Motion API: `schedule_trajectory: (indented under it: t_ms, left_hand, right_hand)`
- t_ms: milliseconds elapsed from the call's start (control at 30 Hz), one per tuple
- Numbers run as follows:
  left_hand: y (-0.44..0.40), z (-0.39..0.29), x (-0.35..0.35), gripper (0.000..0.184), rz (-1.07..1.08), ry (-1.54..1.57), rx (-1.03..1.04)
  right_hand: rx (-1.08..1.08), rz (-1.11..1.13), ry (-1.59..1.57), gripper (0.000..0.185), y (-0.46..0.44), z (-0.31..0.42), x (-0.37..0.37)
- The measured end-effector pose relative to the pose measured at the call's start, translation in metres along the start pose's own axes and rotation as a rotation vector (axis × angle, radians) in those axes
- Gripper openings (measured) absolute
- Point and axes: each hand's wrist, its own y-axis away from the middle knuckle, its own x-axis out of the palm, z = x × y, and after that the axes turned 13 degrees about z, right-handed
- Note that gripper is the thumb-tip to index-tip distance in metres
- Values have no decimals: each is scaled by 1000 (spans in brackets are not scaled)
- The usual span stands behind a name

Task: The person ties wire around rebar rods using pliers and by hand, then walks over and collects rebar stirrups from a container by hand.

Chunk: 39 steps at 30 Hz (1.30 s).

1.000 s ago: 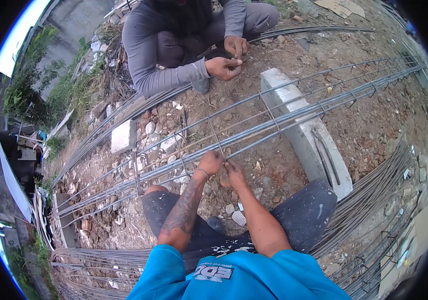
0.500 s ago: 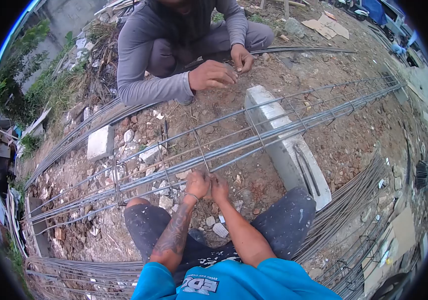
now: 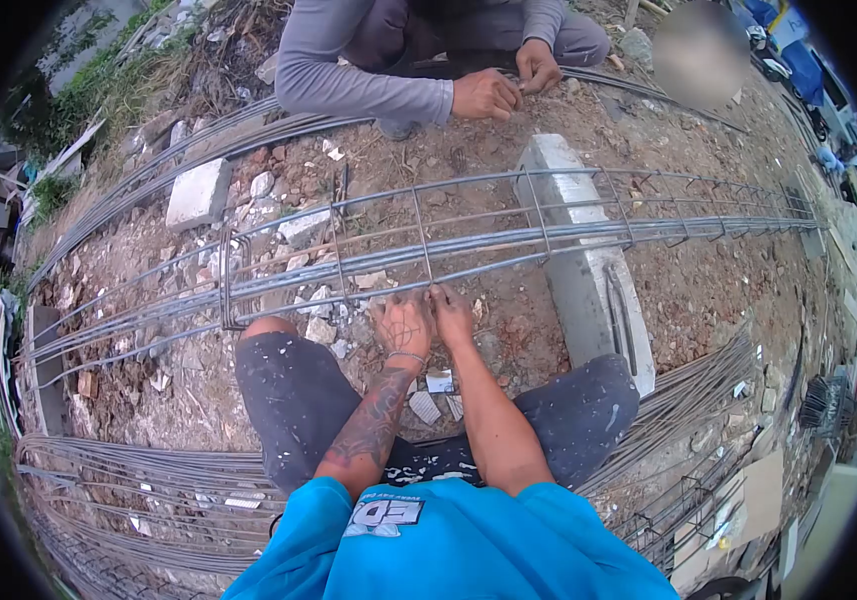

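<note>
A long rebar cage point(image 3: 489, 240), made of steel bars with square stirrups, lies across in front of me. My left hand point(image 3: 406, 328) is just below its near bar, back of the hand up, fingers bent in close to my right hand. My right hand point(image 3: 452, 314) has its fingertips pressed together against the near bar, where a stirrup point(image 3: 423, 235) meets it. Anything small between the fingers of either hand is hidden. Under the cage, right of my hands, lies a long concrete block point(image 3: 589, 270).
Opposite me a person in grey sleeves point(image 3: 369, 95) crouches, both hands close together. A smaller concrete block point(image 3: 197, 194) sits at left. Bundles of thin rods point(image 3: 149, 465) lie near my knees. Two short dark bars point(image 3: 617, 315) rest on the long block. Rubble covers the ground.
My view has tilted and shifted, so the cage sits differently in it. My left hand has turned flatter, showing more of its back. The other person's hands stay close together.
</note>
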Motion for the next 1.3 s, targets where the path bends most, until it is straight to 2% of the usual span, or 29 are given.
schedule_trajectory:
  t_ms: [33,67,133,233,300,367,433,467,500,633,700,733,767,833,867,900,967,1000,1067,1167,1300]
  left_hand:
    - [-7,3,4,18,-170,6,93]
    - [-26,3,2,18,-230,-6,97]
    - [-15,-5,0,16,-45,242,-48]
    - [-14,-15,-9,14,-65,226,-72]
    - [-14,-14,0,16,-70,233,-100]
    - [-15,-10,5,15,-196,184,10]
    - [-18,-15,4,14,-289,183,-35]
    - [-19,-11,11,15,-347,197,-39]
    - [-17,-7,12,17,-287,250,-45]
    - [-11,-10,15,19,-281,305,-82]
    - [-10,-15,26,17,-383,598,-267]
    - [-6,-19,13,18,-259,704,-369]
    - [-4,-24,0,18,-270,697,-371]
    - [-11,-32,-38,20,-483,207,-194]
    - [-18,-29,-49,24,-396,144,-116]
    - [-26,-23,-47,24,-396,138,-123]
    - [-51,-9,-40,24,195,-175,-93]
    - [-67,-11,-58,24,183,-182,-100]
    - [-95,-25,-100,27,930,-17,-178]
    - [-113,-1,-70,28,903,-58,-173]
    - [-128,26,-21,29,900,-115,-152]
  right_hand:
    - [-1,37,14,28,0,3,-4]
    - [-70,61,29,30,-34,23,-12]
    - [-131,96,62,35,-56,41,-23]
    - [-67,122,-22,36,-57,35,-24]
    - [-100,133,-42,37,-57,34,-24]
    - [-104,83,131,35,-48,55,-24]
    - [-161,40,159,32,-43,71,-20]
    - [-124,28,87,28,-42,76,-14]
    - [-150,20,157,26,-43,74,-13]
    - [-261,-34,126,25,-46,65,-6]
    - [-297,-86,312,27,-49,58,-11]
    - [-302,-80,308,27,-48,57,-11]
    - [-306,-100,316,30,-48,57,-11]
    - [-311,-108,310,34,-47,66,-6]
    - [-279,-72,261,39,-44,70,-6]
    - [-248,-36,218,44,-42,71,-6]
    - [-286,-43,210,47,-44,61,-7]
    - [-317,-75,268,47,-45,59,-6]
    - [-371,-98,304,46,-47,57,-5]
    - [-339,-95,247,46,-45,63,-1]
    - [-307,-79,247,36,-45,60,-3]
